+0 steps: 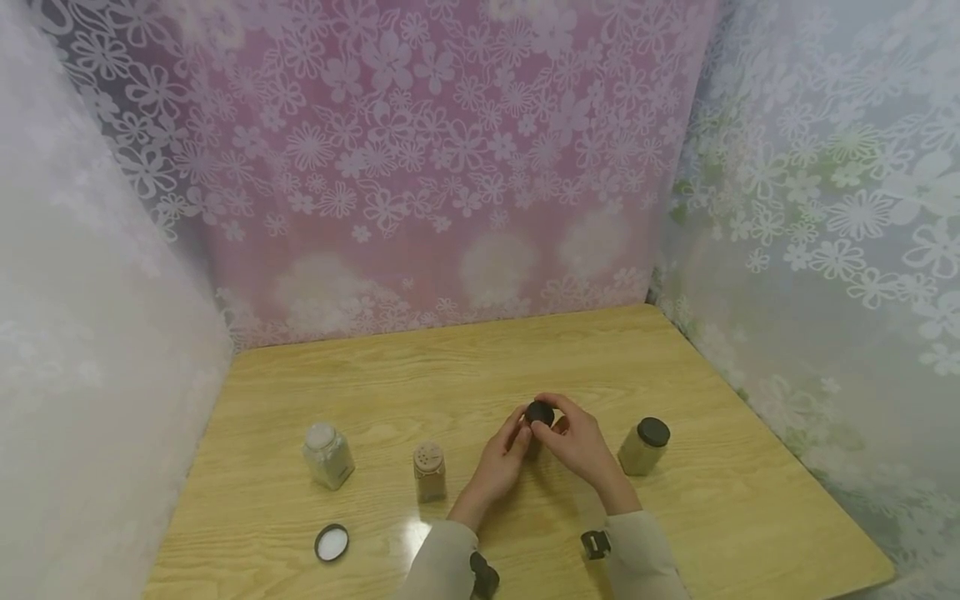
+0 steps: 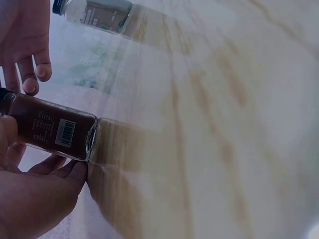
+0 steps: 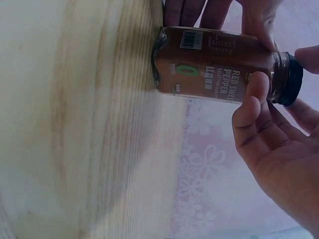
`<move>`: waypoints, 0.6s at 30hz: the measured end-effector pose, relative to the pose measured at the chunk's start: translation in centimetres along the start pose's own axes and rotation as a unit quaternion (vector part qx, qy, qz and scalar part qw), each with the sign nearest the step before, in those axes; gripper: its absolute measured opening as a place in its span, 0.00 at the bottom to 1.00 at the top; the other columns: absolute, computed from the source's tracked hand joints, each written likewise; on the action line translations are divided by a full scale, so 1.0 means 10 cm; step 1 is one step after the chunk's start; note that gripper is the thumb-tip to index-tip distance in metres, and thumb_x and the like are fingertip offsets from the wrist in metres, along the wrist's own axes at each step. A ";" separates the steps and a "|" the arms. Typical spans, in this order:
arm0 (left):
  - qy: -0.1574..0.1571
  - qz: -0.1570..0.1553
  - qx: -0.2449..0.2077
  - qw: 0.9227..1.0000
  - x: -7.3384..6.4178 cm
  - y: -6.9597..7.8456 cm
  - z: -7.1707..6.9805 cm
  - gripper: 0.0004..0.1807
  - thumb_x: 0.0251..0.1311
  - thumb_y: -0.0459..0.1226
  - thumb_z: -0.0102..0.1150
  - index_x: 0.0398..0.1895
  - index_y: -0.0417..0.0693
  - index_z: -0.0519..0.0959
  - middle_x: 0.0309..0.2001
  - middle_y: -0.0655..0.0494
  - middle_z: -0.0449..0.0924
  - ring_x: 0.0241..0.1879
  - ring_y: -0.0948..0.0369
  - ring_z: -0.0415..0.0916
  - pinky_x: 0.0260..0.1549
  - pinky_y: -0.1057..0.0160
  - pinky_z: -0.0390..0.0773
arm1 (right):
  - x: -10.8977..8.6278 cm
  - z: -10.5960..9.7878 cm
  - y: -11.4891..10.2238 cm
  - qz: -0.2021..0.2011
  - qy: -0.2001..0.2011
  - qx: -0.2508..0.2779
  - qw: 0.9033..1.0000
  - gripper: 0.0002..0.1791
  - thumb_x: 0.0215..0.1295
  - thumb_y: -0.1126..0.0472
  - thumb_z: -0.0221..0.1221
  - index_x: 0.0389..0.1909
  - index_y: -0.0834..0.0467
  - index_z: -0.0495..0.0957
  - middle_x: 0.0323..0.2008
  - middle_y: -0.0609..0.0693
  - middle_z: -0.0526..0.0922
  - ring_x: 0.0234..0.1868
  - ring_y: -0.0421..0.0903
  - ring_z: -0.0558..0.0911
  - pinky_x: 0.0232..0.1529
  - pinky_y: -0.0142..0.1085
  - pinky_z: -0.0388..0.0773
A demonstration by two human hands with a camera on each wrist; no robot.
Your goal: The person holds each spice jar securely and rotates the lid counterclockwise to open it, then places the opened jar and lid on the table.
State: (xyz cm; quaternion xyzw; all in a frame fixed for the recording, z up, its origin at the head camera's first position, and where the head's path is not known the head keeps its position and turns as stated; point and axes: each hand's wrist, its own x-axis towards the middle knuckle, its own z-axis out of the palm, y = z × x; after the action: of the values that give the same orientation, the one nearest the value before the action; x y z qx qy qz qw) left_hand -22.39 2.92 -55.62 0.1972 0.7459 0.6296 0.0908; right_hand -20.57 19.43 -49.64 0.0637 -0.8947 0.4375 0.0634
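A glass spice jar (image 3: pixel 214 64) of reddish-brown powder, labelled as red sweet pepper, stands upright on the table between the hands. My left hand (image 1: pixel 500 465) grips its body, fingers wrapped round the side and low edge in the left wrist view. At the top, my right hand (image 1: pixel 581 446) pinches the black lid (image 1: pixel 539 413) between thumb and fingers. The lid sits on the jar's neck. To the right of the hands stands another jar (image 1: pixel 643 447) with a black lid. On the left are a jar with a perforated shaker top (image 1: pixel 430 457) and a pale-topped jar (image 1: pixel 328 457).
A loose black lid with a white liner (image 1: pixel 332 543) lies near the front left of the wooden table (image 1: pixel 420 367). Flower-patterned curtains (image 1: pixel 450 167) hang behind the table and along both sides.
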 end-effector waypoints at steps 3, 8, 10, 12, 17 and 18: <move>0.001 0.004 -0.005 1.000 0.00 0.00 0.00 0.28 0.77 0.51 0.39 0.78 0.61 0.57 0.75 0.43 0.59 0.72 0.40 0.60 0.66 0.36 0.64 | -0.01 0.00 0.00 -0.008 0.003 -0.003 1.000 0.24 0.68 0.54 0.63 0.64 0.50 0.74 0.56 0.51 0.79 0.31 0.44 0.76 0.27 0.33 0.76; -0.001 0.003 -0.003 1.000 0.00 0.01 0.00 0.28 0.77 0.51 0.39 0.78 0.61 0.57 0.74 0.44 0.60 0.71 0.41 0.61 0.66 0.37 0.64 | -0.04 0.00 -0.01 -0.019 0.021 -0.001 1.000 0.24 0.67 0.51 0.64 0.63 0.49 0.74 0.56 0.51 0.78 0.33 0.45 0.76 0.28 0.33 0.77; -0.001 0.002 -0.003 1.000 0.00 0.00 0.00 0.29 0.77 0.52 0.39 0.78 0.62 0.57 0.74 0.44 0.61 0.71 0.41 0.61 0.66 0.37 0.64 | -0.04 0.00 -0.02 -0.027 0.037 -0.002 0.999 0.24 0.66 0.50 0.66 0.61 0.49 0.75 0.54 0.50 0.77 0.34 0.45 0.77 0.31 0.33 0.77; -0.001 0.001 -0.001 1.000 0.00 0.00 0.01 0.29 0.77 0.52 0.39 0.78 0.62 0.57 0.74 0.46 0.62 0.71 0.43 0.61 0.67 0.39 0.65 | -0.04 0.00 -0.01 -0.032 0.054 -0.006 0.998 0.24 0.64 0.50 0.67 0.59 0.50 0.76 0.50 0.50 0.77 0.35 0.45 0.77 0.32 0.33 0.77; 0.003 0.005 0.006 1.000 0.01 -0.01 0.00 0.29 0.77 0.52 0.39 0.77 0.61 0.58 0.74 0.47 0.61 0.72 0.43 0.61 0.68 0.40 0.64 | -0.04 -0.01 0.00 -0.030 0.068 -0.014 0.997 0.24 0.66 0.49 0.65 0.60 0.52 0.77 0.44 0.52 0.77 0.35 0.45 0.75 0.32 0.33 0.75; 0.003 0.004 0.005 1.000 0.01 -0.01 0.00 0.29 0.77 0.52 0.38 0.78 0.60 0.58 0.75 0.47 0.61 0.72 0.43 0.60 0.68 0.40 0.64 | -0.05 -0.01 0.00 -0.029 0.069 -0.014 0.997 0.23 0.67 0.49 0.64 0.61 0.51 0.77 0.44 0.52 0.77 0.35 0.45 0.75 0.32 0.33 0.75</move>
State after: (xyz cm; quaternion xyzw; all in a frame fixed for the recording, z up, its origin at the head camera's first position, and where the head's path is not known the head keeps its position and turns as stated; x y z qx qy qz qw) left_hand -22.51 2.91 -55.73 0.1993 0.7485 0.6267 0.0849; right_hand -20.11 19.55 -49.69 0.0583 -0.8922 0.4260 0.1383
